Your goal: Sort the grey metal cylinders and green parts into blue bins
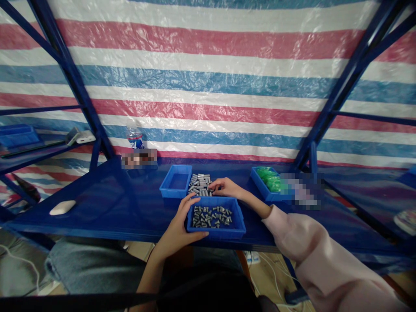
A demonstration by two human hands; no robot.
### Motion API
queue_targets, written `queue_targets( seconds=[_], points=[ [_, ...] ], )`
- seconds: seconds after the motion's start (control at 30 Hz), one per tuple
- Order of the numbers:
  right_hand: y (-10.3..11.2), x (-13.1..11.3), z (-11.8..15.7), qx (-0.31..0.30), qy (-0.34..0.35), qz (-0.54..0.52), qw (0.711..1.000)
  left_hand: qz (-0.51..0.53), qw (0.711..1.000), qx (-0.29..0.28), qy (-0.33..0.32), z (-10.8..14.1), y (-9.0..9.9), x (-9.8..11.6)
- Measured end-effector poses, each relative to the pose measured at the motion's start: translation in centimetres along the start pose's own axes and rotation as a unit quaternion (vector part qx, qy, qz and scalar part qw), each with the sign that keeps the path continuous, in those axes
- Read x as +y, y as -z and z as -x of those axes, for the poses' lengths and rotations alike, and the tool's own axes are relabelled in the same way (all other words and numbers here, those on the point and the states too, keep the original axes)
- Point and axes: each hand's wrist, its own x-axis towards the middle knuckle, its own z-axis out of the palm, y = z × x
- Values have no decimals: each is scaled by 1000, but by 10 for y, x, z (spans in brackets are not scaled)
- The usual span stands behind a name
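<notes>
A blue bin holding many small metal bolts sits near the table's front edge. My left hand grips its left end, thumb along the front wall and fingers over the back corner. Behind the bin lies a pile of short metal cylinders on the table. My right hand is at the right side of that pile, fingers bent together and touching its edge; what they pinch, if anything, is too small to tell. To the left of the pile stands another blue bin, with nothing seen inside.
A blue bin with green bags stands to the right. A white object lies on the left of the blue table. At the back left is a bottle. Blue frame posts rise beside a striped sheet.
</notes>
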Motion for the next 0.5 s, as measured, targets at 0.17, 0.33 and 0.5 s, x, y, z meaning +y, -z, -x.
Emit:
queue_targets(
  seconds=[0.17, 0.33, 0.5],
  points=[
    [1, 3, 0, 20, 23, 59, 998, 3, 1000, -1, 3, 0, 0, 1],
    [2, 5, -1, 38, 39, 102, 993, 3, 1000, 1, 3, 0, 0, 2],
    [2, 0, -1, 42, 13, 48, 998, 4, 1000, 4, 1, 0, 0, 2]
  ],
)
